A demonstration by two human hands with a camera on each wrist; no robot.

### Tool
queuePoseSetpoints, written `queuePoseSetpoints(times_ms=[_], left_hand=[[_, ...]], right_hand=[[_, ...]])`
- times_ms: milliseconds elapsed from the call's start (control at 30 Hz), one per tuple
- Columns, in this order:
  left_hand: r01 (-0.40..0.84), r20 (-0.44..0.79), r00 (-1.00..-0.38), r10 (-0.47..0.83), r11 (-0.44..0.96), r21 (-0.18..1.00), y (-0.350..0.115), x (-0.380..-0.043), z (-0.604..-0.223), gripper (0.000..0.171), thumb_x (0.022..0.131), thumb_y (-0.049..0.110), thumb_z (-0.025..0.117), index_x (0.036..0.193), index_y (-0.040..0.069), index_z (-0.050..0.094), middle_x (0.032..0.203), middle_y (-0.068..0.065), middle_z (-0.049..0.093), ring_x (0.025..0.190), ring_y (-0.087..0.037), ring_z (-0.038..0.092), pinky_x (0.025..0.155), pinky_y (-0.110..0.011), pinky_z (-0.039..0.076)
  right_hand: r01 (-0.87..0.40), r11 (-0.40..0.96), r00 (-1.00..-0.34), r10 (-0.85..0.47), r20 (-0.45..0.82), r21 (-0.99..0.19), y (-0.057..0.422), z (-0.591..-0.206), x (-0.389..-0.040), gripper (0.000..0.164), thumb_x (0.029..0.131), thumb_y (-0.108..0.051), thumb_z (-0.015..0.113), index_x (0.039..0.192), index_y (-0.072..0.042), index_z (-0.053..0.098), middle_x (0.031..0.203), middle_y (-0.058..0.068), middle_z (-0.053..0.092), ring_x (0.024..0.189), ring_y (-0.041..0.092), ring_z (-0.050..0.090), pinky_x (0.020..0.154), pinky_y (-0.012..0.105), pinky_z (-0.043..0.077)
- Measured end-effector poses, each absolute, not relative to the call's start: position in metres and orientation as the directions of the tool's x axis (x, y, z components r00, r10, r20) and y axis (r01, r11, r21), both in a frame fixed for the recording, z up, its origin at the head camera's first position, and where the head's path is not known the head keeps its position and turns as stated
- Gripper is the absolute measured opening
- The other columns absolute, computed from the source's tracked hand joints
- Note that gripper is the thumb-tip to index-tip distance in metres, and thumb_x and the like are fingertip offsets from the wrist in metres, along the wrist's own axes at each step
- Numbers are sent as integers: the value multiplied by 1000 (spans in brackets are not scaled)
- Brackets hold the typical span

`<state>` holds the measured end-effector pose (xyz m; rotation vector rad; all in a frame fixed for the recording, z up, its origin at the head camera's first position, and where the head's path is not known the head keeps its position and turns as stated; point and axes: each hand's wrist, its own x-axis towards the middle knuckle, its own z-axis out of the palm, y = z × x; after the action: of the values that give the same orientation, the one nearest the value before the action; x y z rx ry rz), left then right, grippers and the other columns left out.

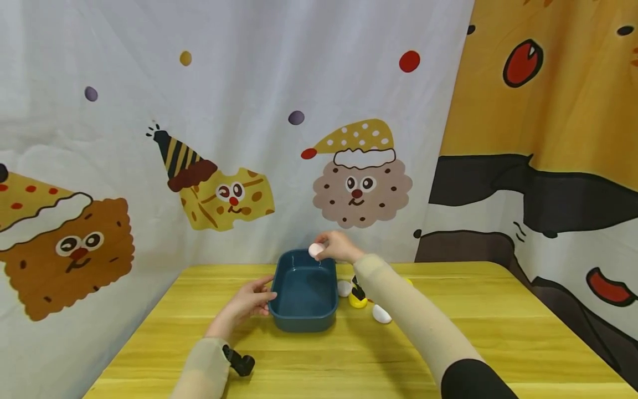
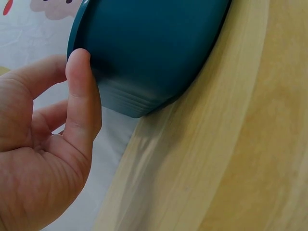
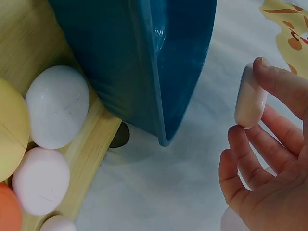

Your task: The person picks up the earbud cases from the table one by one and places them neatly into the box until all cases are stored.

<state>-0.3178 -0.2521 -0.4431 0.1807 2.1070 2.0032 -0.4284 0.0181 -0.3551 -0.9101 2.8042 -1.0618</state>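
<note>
A deep blue-green bin (image 1: 304, 324) stands on the wooden table, its inside bare where visible. My left hand (image 1: 249, 302) grips its left side, with the thumb (image 2: 79, 79) at the rim. My right hand (image 1: 338, 246) pinches a white egg-shaped piece (image 3: 250, 96), flat on one side, between thumb and fingertips. In the head view this piece overlaps the bin's far right corner. To the right of the bin, partly hidden under my right forearm, lie a white egg (image 3: 57, 107), a pinkish-white egg (image 3: 41, 180) and a yellow rounded piece (image 3: 10, 130).
Another white rounded piece (image 1: 382, 314) lies nearer the table's front. An orange piece (image 3: 8, 209) shows at the edge of the right wrist view. The wooden table (image 1: 199, 293) meets a cloth backdrop (image 1: 224, 111) with printed cartoon figures close behind the bin.
</note>
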Motion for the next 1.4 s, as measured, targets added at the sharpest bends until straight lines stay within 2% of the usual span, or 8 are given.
queuePoseSetpoints(times_ms=[467,900,1067,1400], left_hand=[[-70,-82,-968,235,60,996,-250,-315,-443,68,94,6,62,152,0,26,92,-8,47,53,-11,54,54,-25,55],[-73,-82,-968,236,48,996,-249,-316,-442,66,95,5,60,152,1,26,92,-9,47,53,-11,54,54,-25,55],[-62,-72,-967,243,50,997,-250,-318,-442,69,93,7,63,152,1,27,93,-8,47,53,-11,54,54,-25,55],[-73,-82,-970,228,47,996,-250,-319,-443,66,94,5,60,152,1,27,92,-8,47,54,-11,54,54,-25,55]], right_hand=[[-533,585,-816,-546,189,-611,-3,-357,-427,43,76,-15,84,115,-4,68,110,7,65,93,20,59,78,31,51],[-559,585,-803,-558,208,-588,-26,-363,-429,42,75,-15,84,112,-3,69,109,9,67,100,24,61,87,34,49],[-536,587,-817,-540,200,-606,-32,-369,-434,41,75,-17,84,111,-4,69,108,8,67,98,23,60,86,34,49],[-450,616,-865,-482,143,-646,-46,-377,-430,42,76,-15,84,112,-3,68,110,9,66,99,24,60,88,36,50]])
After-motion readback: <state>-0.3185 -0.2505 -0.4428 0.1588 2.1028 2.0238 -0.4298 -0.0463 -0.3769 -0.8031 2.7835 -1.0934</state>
